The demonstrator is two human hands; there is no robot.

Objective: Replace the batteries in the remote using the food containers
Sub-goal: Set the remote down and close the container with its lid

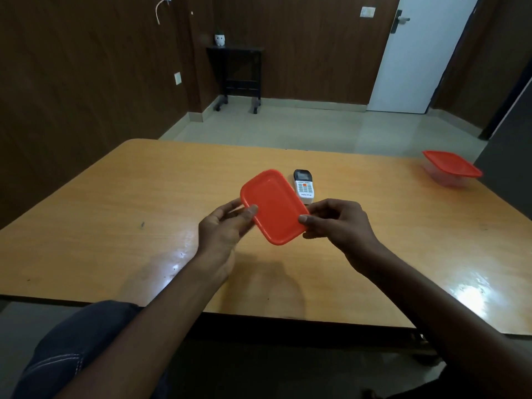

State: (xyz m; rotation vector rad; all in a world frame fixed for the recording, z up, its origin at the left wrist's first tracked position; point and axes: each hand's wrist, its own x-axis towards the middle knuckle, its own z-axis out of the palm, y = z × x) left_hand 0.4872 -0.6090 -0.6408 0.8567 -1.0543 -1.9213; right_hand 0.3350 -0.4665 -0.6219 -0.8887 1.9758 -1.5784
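Observation:
Both my hands hold a small food container with an orange-red lid [275, 205] above the middle of the wooden table [115, 203]. The lid faces me, tilted, and hides the container body. My left hand [227, 226] grips its left edge, thumb on the lid. My right hand [336, 223] pinches its right edge. Just behind the container a white remote [304, 187] with a dark screen lies face up on the table. A second clear container with a red lid [452, 167] stands shut at the far right of the table.
The table's near edge [288, 315] runs just above my knee [86, 335]. Beyond the table lie a tiled floor, a small black side table [239, 73] by the wood wall and a white door [417, 53].

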